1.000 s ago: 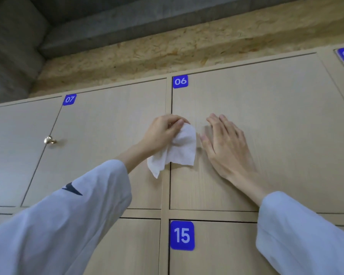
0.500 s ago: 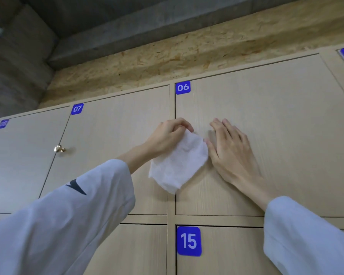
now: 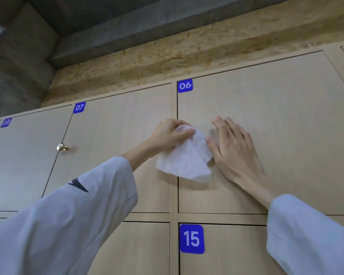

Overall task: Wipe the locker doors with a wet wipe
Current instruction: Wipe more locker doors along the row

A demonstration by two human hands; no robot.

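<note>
A white wet wipe (image 3: 185,157) hangs against the light wood locker door marked 06 (image 3: 276,116), near its left edge. My left hand (image 3: 167,135) pinches the wipe's upper corner between thumb and fingers. My right hand (image 3: 234,149) lies flat on door 06 just right of the wipe, fingers straight and pointing up, its thumb touching the wipe's right edge. The wipe's lower part overlaps the strip between doors 06 and 07 (image 3: 117,135).
Door 07 has a brass knob (image 3: 61,147) at its left side. Door 15 (image 3: 226,251) lies below 06. A chipboard band (image 3: 187,56) and a concrete beam (image 3: 127,22) run above the lockers. More doors continue left and right.
The wipe has spread out from a narrow hanging fold into a wider sheet. Both hands stayed at about the same spot on door 06, and the view shifted slightly.
</note>
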